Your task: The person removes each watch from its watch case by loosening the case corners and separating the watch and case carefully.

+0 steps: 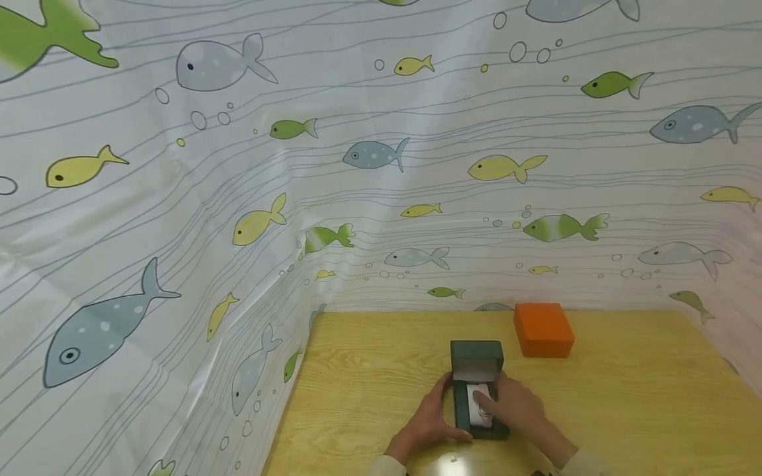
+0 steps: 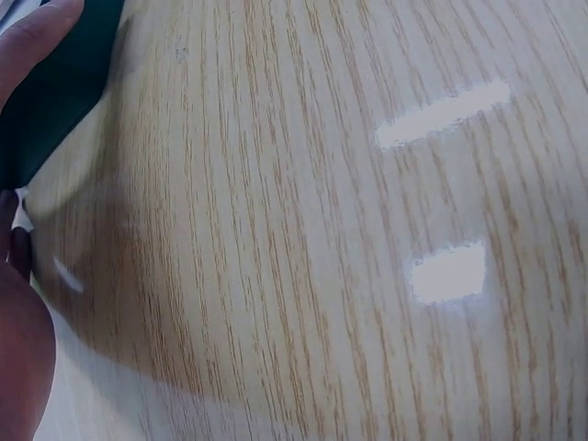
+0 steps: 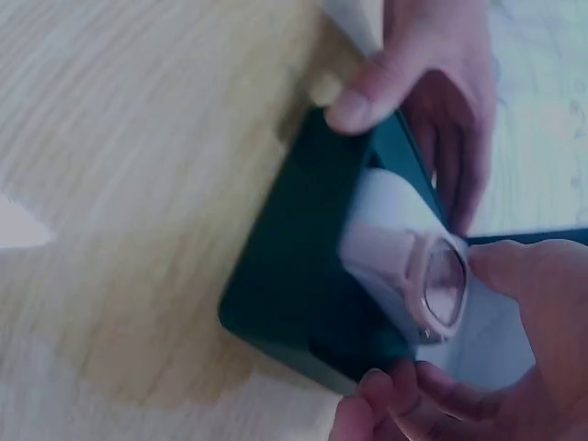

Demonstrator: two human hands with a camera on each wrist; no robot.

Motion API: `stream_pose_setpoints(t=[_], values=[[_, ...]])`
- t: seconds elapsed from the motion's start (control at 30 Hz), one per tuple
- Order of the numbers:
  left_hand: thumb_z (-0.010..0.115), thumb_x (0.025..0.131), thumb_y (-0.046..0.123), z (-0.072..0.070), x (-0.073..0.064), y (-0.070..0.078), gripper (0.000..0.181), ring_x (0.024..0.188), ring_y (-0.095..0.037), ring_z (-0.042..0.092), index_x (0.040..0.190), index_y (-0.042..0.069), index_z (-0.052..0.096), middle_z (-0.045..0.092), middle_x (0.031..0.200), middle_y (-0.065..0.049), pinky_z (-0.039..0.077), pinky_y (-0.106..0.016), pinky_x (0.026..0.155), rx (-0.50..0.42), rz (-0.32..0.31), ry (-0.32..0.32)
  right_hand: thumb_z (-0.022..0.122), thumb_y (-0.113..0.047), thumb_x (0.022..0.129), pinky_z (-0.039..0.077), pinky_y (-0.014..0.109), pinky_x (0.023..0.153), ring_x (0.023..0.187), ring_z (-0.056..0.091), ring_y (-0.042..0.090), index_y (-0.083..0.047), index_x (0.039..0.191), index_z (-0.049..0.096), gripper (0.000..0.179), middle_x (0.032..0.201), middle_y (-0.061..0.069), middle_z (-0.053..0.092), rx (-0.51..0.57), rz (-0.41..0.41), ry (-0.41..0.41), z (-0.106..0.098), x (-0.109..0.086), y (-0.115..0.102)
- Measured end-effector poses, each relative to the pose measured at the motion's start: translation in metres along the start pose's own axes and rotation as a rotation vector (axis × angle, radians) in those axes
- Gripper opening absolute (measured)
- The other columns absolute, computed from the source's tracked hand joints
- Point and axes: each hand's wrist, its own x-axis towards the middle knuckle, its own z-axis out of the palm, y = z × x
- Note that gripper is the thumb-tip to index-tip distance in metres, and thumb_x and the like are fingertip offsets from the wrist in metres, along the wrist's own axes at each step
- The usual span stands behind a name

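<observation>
A dark green watch box [image 1: 476, 350] stands on the table with its lid raised. Inside it, a watch [image 3: 445, 287] with a pale pink strap is wrapped round a white cushion [image 3: 390, 195]. My left hand [image 1: 426, 418] grips the box's left side, its thumb at the front corner. From the right, my right hand [image 1: 525, 408] holds the box, fingers curled along the side wall and thumb reaching over the watch. In the left wrist view, only part of the left hand and a green box wall [image 2: 69, 92] show at the left edge.
Behind and to the right of the watch box sits an orange block [image 1: 544, 330]. The wood-grain table [image 1: 357, 370] is bounded at the back and sides by a white fish-print curtain [image 1: 369, 198].
</observation>
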Motion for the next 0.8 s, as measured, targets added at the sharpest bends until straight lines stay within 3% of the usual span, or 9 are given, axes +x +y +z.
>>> stream_pose_setpoints(t=[0.1, 0.27, 0.4, 0.57, 0.8], values=[[0.095, 0.071, 0.033, 0.000, -0.001, -0.001, 0.122, 0.155, -0.031, 0.035, 0.164, 0.015, 0.019, 0.035, 0.168, -0.009, 0.032, -0.041, 0.126, 0.008, 0.019, 0.004, 0.074, -0.055, 0.086, 0.052, 0.046, 0.064, 0.079, 0.064, 0.024, -0.001, 0.119, 0.060, 0.064, 0.100, 0.012, 0.071, -0.059, -0.012, 0.031, 0.008, -0.003, -0.007], [0.096, 0.070, 0.033, 0.000, 0.000, -0.003, 0.122, 0.154, -0.032, 0.037, 0.163, 0.012, 0.020, 0.037, 0.167, -0.010, 0.033, -0.041, 0.125, 0.031, 0.043, 0.014, 0.079, -0.056, 0.080, 0.051, 0.047, 0.057, 0.068, 0.065, 0.029, 0.005, 0.121, 0.053, 0.078, 0.085, 0.012, 0.068, -0.169, -0.029, 0.097, 0.021, -0.006, -0.014], [0.096, 0.071, 0.031, 0.001, 0.002, -0.002, 0.121, 0.154, -0.030, 0.037, 0.163, 0.012, 0.020, 0.037, 0.167, -0.009, 0.033, -0.038, 0.126, 0.023, 0.048, 0.010, 0.082, -0.051, 0.078, 0.050, 0.047, 0.054, 0.063, 0.065, 0.031, 0.004, 0.118, 0.052, 0.074, 0.078, 0.011, 0.065, -0.204, -0.031, 0.134, 0.028, -0.007, -0.014], [0.096, 0.071, 0.031, 0.001, 0.002, -0.002, 0.121, 0.154, -0.030, 0.037, 0.163, 0.012, 0.020, 0.038, 0.166, -0.010, 0.033, -0.039, 0.126, 0.018, 0.051, 0.010, 0.079, -0.048, 0.077, 0.046, 0.045, 0.052, 0.059, 0.061, 0.028, 0.002, 0.115, 0.051, 0.068, 0.074, 0.010, 0.064, -0.193, -0.020, 0.144, 0.031, -0.007, -0.013], [0.096, 0.070, 0.032, 0.000, 0.000, -0.001, 0.121, 0.154, -0.030, 0.037, 0.163, 0.014, 0.021, 0.038, 0.166, -0.009, 0.034, -0.040, 0.125, 0.019, 0.030, 0.013, 0.075, -0.044, 0.075, 0.041, 0.037, 0.048, 0.056, 0.052, 0.020, 0.001, 0.121, 0.048, 0.070, 0.072, 0.003, 0.059, -0.089, -0.027, 0.127, 0.033, -0.007, -0.012]])
